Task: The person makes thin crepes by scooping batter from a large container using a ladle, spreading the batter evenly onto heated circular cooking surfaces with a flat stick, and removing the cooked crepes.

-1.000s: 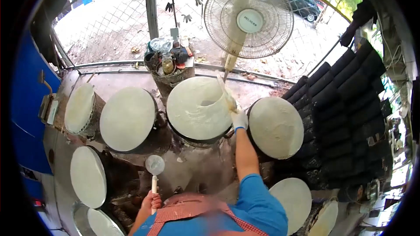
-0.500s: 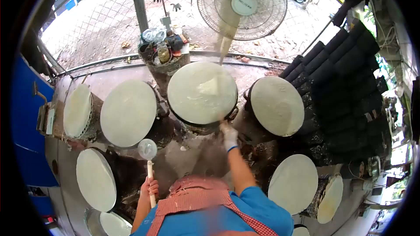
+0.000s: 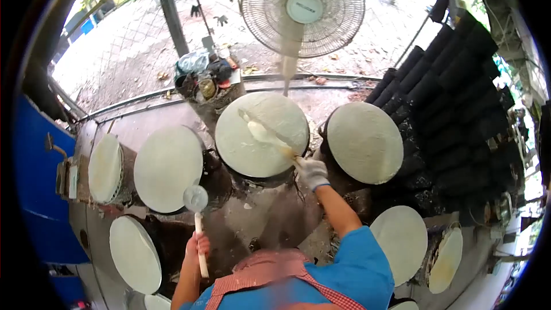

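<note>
My left hand [image 3: 198, 244] is closed around the wooden handle of a ladle [image 3: 196, 198], its round bowl pointing away from me, between the left griddles. On my right hand [image 3: 313, 173] is a pale glove; that hand grips a wooden spatula [image 3: 285, 148]. Motion blurs the spatula's long blade, which has a white lump along it and lies over the middle round griddle. A pale, spread sheet of batter [image 3: 281, 112] covers that griddle. I cannot tell whether the blade touches the sheet.
More batter-covered round griddles stand left [image 3: 168, 169] and right [image 3: 364, 142], with others nearer me on both sides. Behind the middle one is a stand fan [image 3: 303, 8]. A cluttered stand [image 3: 221, 95] sits at back left. Black stacked pieces [image 3: 453, 97] rise at right.
My right hand has moved right and slightly toward me, and the spatula now slants leftward over the middle griddle. My left hand still holds the ladle. The view has shifted slightly.
</note>
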`<state>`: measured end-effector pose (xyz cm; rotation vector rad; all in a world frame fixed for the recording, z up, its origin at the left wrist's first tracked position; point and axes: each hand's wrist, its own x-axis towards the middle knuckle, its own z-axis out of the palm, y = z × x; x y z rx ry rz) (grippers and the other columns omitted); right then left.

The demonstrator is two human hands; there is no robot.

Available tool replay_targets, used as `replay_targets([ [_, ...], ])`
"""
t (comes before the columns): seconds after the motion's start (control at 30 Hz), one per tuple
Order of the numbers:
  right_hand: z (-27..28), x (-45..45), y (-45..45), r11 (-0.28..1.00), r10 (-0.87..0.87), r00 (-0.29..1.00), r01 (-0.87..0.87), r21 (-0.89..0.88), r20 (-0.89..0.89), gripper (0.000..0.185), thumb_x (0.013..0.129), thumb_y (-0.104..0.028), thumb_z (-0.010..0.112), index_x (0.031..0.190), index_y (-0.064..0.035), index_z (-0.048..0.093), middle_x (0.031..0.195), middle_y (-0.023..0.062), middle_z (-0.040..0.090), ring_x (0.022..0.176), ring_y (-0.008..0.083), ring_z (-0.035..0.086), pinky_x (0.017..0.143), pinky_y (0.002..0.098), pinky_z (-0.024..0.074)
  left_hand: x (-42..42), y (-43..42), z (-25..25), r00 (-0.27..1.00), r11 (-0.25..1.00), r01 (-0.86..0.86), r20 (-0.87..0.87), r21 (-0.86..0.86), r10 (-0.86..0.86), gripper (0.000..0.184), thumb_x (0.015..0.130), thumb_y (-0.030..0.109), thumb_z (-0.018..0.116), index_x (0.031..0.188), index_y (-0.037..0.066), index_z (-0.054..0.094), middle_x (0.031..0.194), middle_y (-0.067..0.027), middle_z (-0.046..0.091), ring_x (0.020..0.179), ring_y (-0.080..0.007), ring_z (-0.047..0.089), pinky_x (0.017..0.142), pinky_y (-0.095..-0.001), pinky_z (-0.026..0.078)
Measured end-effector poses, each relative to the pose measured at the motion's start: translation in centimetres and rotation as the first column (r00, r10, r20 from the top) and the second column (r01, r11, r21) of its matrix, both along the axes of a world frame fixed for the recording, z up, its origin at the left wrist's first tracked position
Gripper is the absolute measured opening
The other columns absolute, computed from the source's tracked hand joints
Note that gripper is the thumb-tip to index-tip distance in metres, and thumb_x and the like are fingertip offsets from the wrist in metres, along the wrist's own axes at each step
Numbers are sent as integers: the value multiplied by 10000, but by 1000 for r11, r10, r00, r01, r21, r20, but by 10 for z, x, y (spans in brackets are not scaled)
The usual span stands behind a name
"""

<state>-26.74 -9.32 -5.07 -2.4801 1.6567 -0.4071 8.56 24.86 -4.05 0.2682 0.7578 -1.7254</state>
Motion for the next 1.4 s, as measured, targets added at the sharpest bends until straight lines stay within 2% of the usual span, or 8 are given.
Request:
replay_targets([
  [0.53, -35, -6, 110, 975, -223, 973, 223, -9, -52, 294, 816, -437, 556, 993, -224, 655, 666, 130, 594, 594, 334, 600, 550, 451, 486, -94, -260, 14, 553, 970, 191, 800, 149, -232, 290, 794, 134, 557, 967, 170, 327, 566, -13, 301, 402, -123, 314, 346, -266, 297],
  [0.73, 14, 22, 160, 972, -211, 903, 233, -14, 375, 223, 806, -324, 611, 896, -128, 668, 759, 140, 635, 655, 329, 599, 589, 424, 478, -70, -210, 42, 912, 930, 363, 187, 51, -366, 200, 863, 222, 532, 806, 150, 355, 502, 44, 256, 392, -74, 278, 318, -224, 226],
  [0.8, 28, 17, 178, 936, -62, 923, 186, -300, 381, 147, 762, -224, 679, 844, -102, 686, 660, 137, 602, 551, 285, 581, 506, 371, 465, -72, -153, 61, 503, 918, 386, 812, 95, -295, 343, 892, 291, 508, 647, 131, 328, 493, 49, 258, 375, -62, 273, 309, -194, 235],
  [0.9, 16, 19, 213, 952, -158, 945, 223, -209, 288, 214, 762, -209, 686, 895, -42, 672, 666, 147, 597, 566, 306, 578, 529, 375, 472, -67, -138, 56, 559, 840, 509, 670, 188, -489, 374, 914, 309, 472, 613, 144, 322, 500, 52, 262, 373, -56, 259, 306, -193, 234],
  [0.93, 18, 25, 223, 944, -222, 929, 281, -173, 297, 223, 760, -180, 694, 913, -20, 665, 696, 155, 606, 597, 318, 587, 557, 369, 484, -62, -135, 36, 712, 828, 549, 455, 116, -535, 138, 900, 227, 498, 861, 172, 377, 531, 34, 277, 400, -57, 288, 321, -199, 227],
  [1.0, 16, 22, 248, 932, -249, 905, 321, -170, 345, 279, 774, -215, 694, 929, 10, 641, 733, 168, 616, 654, 323, 597, 585, 362, 480, -67, -135, 44, 794, 799, 594, 90, 96, -601, 265, 906, 245, 489, 717, 106, 367, 527, 34, 277, 389, -58, 278, 312, -204, 230],
  [1.13, 41, 7, 301, 899, -410, 770, 430, 77, 488, 322, 790, -204, 675, 1019, 14, 614, 846, 191, 639, 754, 341, 617, 678, 377, 496, -74, -109, 45, 626, 659, 736, -215, -156, -750, 434, 928, 362, 430, 586, 112, 335, 465, 12, 314, 356, -90, 285, 316, -242, 251],
  [1.4, 38, -91, 442, 680, -731, 391, 484, 550, 559, 564, 798, -345, 652, 1203, 24, 515, 1122, 205, 596, 1038, 303, 579, 872, 335, 446, -142, -19, 42, 463, 488, 859, -174, -151, -869, 370, 948, 329, 406, 668, 94, 352, 522, 21, 295, 435, -85, 294, 420, -245, 293],
])
